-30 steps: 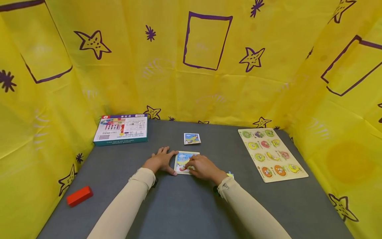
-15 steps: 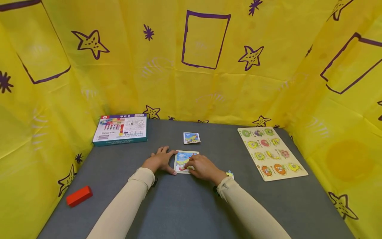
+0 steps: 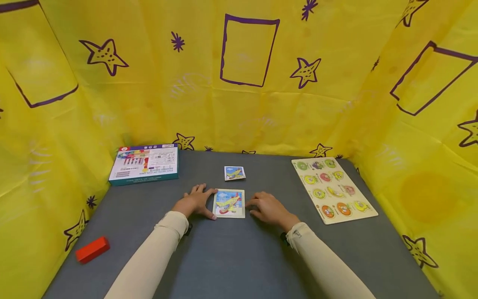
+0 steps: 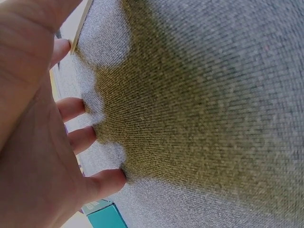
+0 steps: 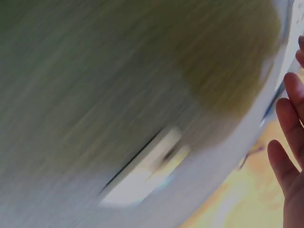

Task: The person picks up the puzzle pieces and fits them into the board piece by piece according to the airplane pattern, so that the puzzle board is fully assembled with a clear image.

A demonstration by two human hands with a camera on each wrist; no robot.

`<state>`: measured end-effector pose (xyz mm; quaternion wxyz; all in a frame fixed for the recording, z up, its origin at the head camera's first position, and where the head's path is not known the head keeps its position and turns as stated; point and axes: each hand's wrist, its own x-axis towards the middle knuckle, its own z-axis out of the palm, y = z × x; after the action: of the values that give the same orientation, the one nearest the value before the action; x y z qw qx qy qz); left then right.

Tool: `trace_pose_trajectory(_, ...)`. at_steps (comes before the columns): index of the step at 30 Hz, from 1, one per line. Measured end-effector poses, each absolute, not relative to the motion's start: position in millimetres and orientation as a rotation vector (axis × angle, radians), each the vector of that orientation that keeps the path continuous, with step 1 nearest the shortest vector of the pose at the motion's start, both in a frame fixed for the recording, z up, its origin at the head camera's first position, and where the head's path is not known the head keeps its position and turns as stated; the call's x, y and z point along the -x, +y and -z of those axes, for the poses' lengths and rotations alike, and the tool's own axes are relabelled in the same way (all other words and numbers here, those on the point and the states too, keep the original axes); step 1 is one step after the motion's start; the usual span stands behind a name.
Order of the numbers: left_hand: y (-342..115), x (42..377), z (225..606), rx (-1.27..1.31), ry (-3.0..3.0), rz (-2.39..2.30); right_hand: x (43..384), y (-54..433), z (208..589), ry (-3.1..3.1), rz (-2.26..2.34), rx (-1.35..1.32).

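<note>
A small square airplane jigsaw puzzle (image 3: pixel 228 203) in a light wooden frame lies on the dark grey table. At its left side is my left hand (image 3: pixel 194 202), fingers spread, with thumb and index finger right at the frame's left corners. In the left wrist view the other fingertips (image 4: pixel 81 138) rest on the cloth. My right hand (image 3: pixel 270 209) is just right of the frame, its fingers relaxed and holding nothing. A blurred pale piece (image 5: pixel 142 175) with some yellow and blue lies on the table in the right wrist view; my right arm hides it in the head view.
Behind the puzzle lies a small airplane picture card (image 3: pixel 235 173). A flat boxed set (image 3: pixel 145 165) stands back left, and a red block (image 3: pixel 92 249) lies front left. To the right is a wooden fruit puzzle board (image 3: pixel 332 189). Yellow curtains (image 3: pixel 179 104) enclose the table.
My right hand has let go of the puzzle's lower right part and moved right, off the frame, uncovering the airplane picture. My left hand stays at the frame's left side.
</note>
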<state>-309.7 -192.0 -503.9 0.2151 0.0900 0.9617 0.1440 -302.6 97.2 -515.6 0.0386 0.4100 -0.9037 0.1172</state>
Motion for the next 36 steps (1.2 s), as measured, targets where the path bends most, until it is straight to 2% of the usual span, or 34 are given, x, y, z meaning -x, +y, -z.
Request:
trace_pose_trajectory(6,-202.9,307.6,495.5,-0.257,2.66,-0.41,303.2,143.1,516.9,-2.797,-0.363,-1.169)
trace_pose_trajectory(13,-218.9,305.9,487.1,-0.245,2.673,-0.399,302.7,169.6,517.6,-2.836,-0.418,-1.172)
trace_pose_trajectory(26,-215.5,311.1,488.5,-0.272,2.663,-0.405,295.4,183.5,514.9,-2.851,-0.402,-1.215)
trace_pose_trajectory(36,-193.1,309.5,494.8,-0.305,2.633,-0.41,290.4,186.9,510.9,-2.828,-0.388,-1.226)
